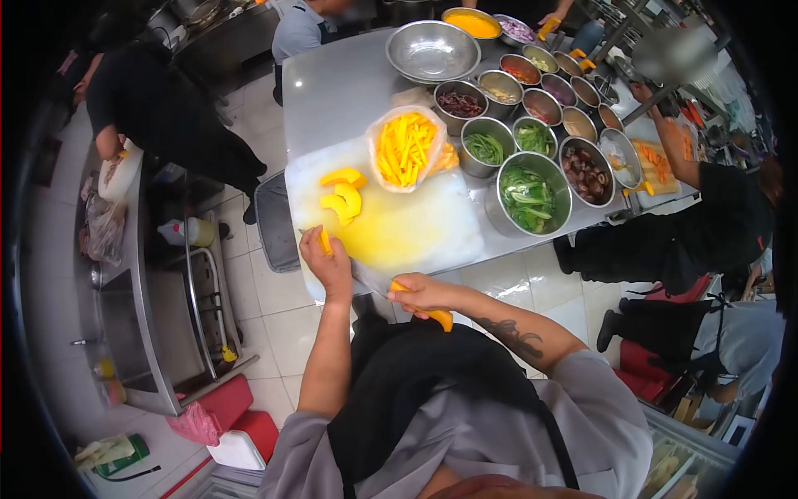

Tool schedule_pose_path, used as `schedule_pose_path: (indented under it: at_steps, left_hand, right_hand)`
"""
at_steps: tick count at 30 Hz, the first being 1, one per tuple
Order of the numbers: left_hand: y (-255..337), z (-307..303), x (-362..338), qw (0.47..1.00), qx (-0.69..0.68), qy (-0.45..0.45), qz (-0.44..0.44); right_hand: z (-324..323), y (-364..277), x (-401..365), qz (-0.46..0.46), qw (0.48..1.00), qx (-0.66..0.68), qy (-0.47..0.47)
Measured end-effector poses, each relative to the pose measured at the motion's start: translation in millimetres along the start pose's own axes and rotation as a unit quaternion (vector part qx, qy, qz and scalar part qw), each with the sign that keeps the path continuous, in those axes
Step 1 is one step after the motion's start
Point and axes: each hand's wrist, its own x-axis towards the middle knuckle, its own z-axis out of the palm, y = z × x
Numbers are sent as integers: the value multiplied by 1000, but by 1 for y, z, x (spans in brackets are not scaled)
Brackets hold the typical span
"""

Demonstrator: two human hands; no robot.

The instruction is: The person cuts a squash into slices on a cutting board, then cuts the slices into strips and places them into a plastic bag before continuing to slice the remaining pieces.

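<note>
My right hand (422,297) is closed around the orange-yellow handle of a knife (372,277), whose blade reaches left toward my other hand. My left hand (329,264) grips a small yellow pumpkin piece (325,242) near the front left of a white cutting board (440,229). Just beyond it lie curved pumpkin slices (342,202) on the board, which is stained yellow in the middle. Behind these, a clear plastic bag (406,150) stands open, full of yellow cut sticks.
Metal pots of cut vegetables, including a large pot with greens (527,196), crowd the table's right side. A wide steel bowl (433,51) sits at the back. A grey bin (278,220) stands left of the table. Co-workers are at left, back and right.
</note>
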Motion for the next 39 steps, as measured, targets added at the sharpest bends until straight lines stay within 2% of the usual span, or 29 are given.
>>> schedule_pose_path:
  at_steps: [4,6,10,15,19,20,23,25,28,29,31,33,35,37,39]
  left_hand:
    - [41,13,31,998,-56,6,31]
    - [78,27,59,993,-77,-5,87]
    - [127,89,106,974,-154,-39,163]
    - [128,157,123,964,-201,-73,159]
    - [121,168,130,967,-172,-88,163]
    - [119,169,133,967,-190,-94,141]
    - [124,153,151,964,-231,-104,78]
    - [132,111,163,964,-240,-112,33]
    - [96,47,170,950,-261,-167,-44]
    - [73,27,168,966,-133,-220,-8]
    - [21,-15,149,937,121,-319,69]
    - [-6,-52,106,924,124,-350,88]
    - [14,-83,76,897,134,-421,-4]
    - [20,-87,42,905,152,-398,11]
    - [24,-79,28,909,172,-380,15]
  right_hand:
    - [-3,-24,-24,-30,998,3,62]
    - [-7,-34,-38,-55,992,26,108]
    - [-16,-63,-68,-124,963,88,223]
    - [-42,-65,-88,-136,933,123,311]
    - [-50,-54,-97,-147,913,142,354]
    - [-52,-51,-99,-150,910,151,356]
    - [-52,-50,-110,-152,917,160,331]
    - [-56,-38,-114,-155,929,147,303]
    - [-51,-14,-127,-112,961,125,220]
    - [-54,-11,-131,-102,970,110,193]
    - [-54,7,-128,-67,979,98,168]
    - [-50,17,-124,-22,983,98,152]
    - [-53,26,-119,19,989,92,113]
    - [-58,33,-113,39,995,71,65]
    - [-59,38,-105,57,995,59,57]
